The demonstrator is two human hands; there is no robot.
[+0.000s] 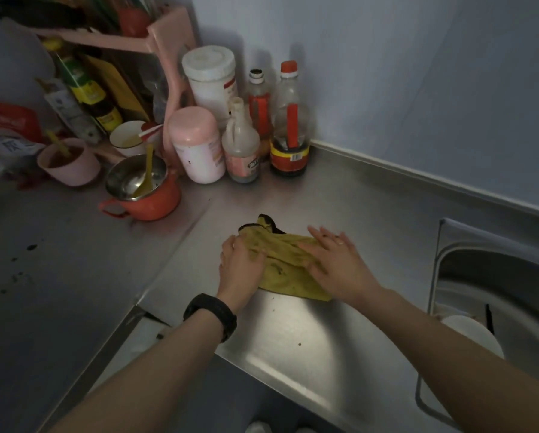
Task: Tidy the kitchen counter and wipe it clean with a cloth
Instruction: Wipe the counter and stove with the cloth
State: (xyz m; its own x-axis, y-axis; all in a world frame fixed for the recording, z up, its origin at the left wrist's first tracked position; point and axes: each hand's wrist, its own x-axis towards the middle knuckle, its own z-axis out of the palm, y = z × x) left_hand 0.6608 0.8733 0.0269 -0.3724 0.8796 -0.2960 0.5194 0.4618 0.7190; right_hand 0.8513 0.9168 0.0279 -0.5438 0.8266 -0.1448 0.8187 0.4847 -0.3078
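A stained yellow cloth with a dark edge lies crumpled on the steel counter. My left hand grips the cloth's left end, fingers curled into the fabric. My right hand lies flat on the cloth's right side, fingers spread and pressing it down. A black watch sits on my left wrist. Small dark crumbs dot the counter just in front of the cloth.
Bottles, white and pink jars, an orange pot with a yellow spoon, a pink cup and a pink rack crowd the back corner. A sink holding a white dish lies at right. Dark specks mark the left counter.
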